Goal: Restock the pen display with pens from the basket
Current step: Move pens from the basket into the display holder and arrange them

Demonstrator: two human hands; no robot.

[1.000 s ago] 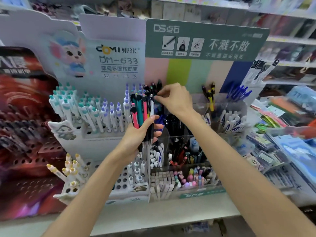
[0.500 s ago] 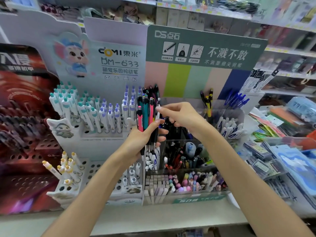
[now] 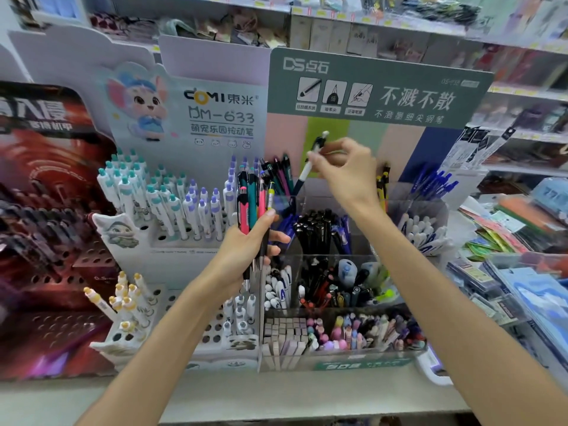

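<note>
Left of the clear compartment display (image 3: pixel 353 259) stands a white tiered pen rack (image 3: pixel 172 241), its holes partly filled with white pens capped in teal and purple. In front of the display's left edge, the left hand (image 3: pixel 246 250) grips a bundle of pens (image 3: pixel 255 204) upright, fingers and thumb curled round the barrels: pink, teal and dark ones, clips upward. Above the display's rear left compartment, the right hand (image 3: pixel 344 167) pinches a single white pen (image 3: pixel 310 164) with a dark clip between thumb and fingertips, tilted so its lower end points down toward the pens already standing there.

The step in hand looks like dropping this one pen into that rear compartment. It would go best with the tip guided into a gap between the standing pens, the barrel brought nearer upright before release, and the clip end left up to match its neighbours. The bundle should stay clear of the display's wall meanwhile.

No basket is in view. The display sits on a pale shelf (image 3: pixel 276 398); behind it rise printed backing cards, and higher shelves of stationery fill the room beyond. Right of the display lie packets and notebooks, blurred.
</note>
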